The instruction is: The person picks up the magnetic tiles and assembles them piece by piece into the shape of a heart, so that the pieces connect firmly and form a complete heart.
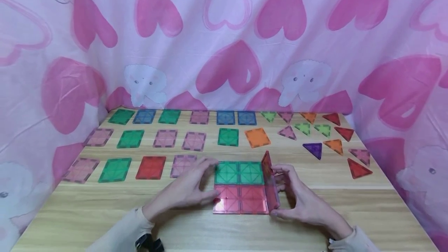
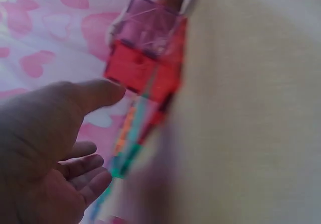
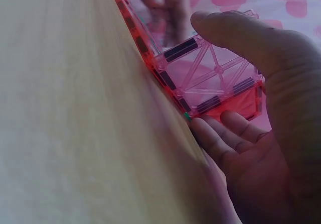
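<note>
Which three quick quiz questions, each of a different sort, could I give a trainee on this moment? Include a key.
1. Which hand touches the standing tiles: A, the left; B, the right; C, both?
2. True or false: beside the standing tiles, the flat green pair lies nearer the viewer than the flat red pair.
3. How many purple triangles lie on the table?

Key: 1. B, the right hand. 2. False; the red pair is nearer than the green pair. 3. One.
</note>
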A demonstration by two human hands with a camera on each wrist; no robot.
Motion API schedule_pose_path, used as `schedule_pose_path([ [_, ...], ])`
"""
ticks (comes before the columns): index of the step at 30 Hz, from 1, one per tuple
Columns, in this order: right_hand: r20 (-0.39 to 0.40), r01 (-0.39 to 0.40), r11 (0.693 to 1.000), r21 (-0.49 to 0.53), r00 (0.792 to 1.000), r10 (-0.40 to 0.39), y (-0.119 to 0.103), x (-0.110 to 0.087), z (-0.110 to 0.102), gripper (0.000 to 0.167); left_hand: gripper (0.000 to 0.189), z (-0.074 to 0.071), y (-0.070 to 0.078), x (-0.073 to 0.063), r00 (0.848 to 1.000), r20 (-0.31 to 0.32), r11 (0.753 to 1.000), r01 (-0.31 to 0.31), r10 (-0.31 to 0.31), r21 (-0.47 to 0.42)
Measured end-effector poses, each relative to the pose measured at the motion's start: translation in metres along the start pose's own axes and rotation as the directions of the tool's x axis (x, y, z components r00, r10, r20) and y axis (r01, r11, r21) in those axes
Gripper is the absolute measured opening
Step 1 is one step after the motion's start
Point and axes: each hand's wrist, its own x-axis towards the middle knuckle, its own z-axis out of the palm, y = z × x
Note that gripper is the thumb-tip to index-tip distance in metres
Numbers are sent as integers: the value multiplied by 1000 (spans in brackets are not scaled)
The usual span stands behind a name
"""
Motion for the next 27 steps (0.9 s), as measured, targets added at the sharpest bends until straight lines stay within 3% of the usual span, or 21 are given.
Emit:
schedule_pose_path([
  [7, -11, -7, 1000, 12, 1000, 7, 4, -3, 0, 108, 76, -17, 13, 51, 993, -99, 996, -76, 70, -53],
  [15, 44, -33, 994, 100, 999, 29, 7, -1, -1, 91, 72, 1, 14, 119, 985, -64, 987, -159, 159, -2],
  [20, 50, 0, 992, 129, 999, -6, 9, 1, 0, 82, 75, 13, 15, 153, 992, -1, 991, -129, 129, 24],
  [23, 54, 8, 991, 136, 998, -15, 8, 3, 1, 83, 79, 19, 18, 166, 995, 40, 995, -90, 89, 41],
  [27, 56, 5, 990, 142, 998, -13, 7, 3, 1, 82, 84, 24, 24, 179, 997, 64, 990, -58, 50, 130],
])
